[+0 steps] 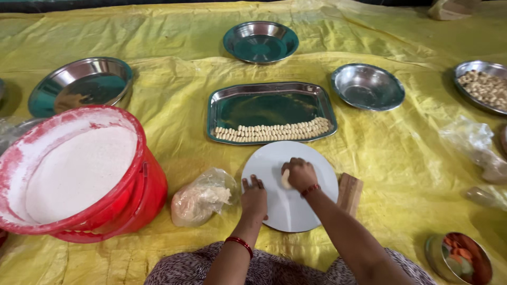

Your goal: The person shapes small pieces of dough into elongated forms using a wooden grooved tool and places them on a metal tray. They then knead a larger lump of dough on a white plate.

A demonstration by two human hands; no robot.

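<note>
My right hand (pixel 300 174) presses down on a small pale lump of dough (pixel 285 180) on a round white board (pixel 311 163). My left hand (pixel 254 197) rests with fingers curled on the board's left edge and holds nothing. Just beyond the board lies a rectangular steel tray (pixel 264 108) with two rows of small pale dough pieces (pixel 274 131) along its near edge. A clear plastic bag of dough (pixel 202 198) lies to the left of my left hand.
A red bucket of white flour (pixel 79 169) stands at left. Empty steel bowls (pixel 80 84), (pixel 260 41), (pixel 367 86) sit farther out, and a bowl of pale pieces (pixel 483 87) at right. A wooden block (pixel 349 193), crumpled plastic (pixel 472 145) and a small tin (pixel 458 258) lie on the yellow sheet.
</note>
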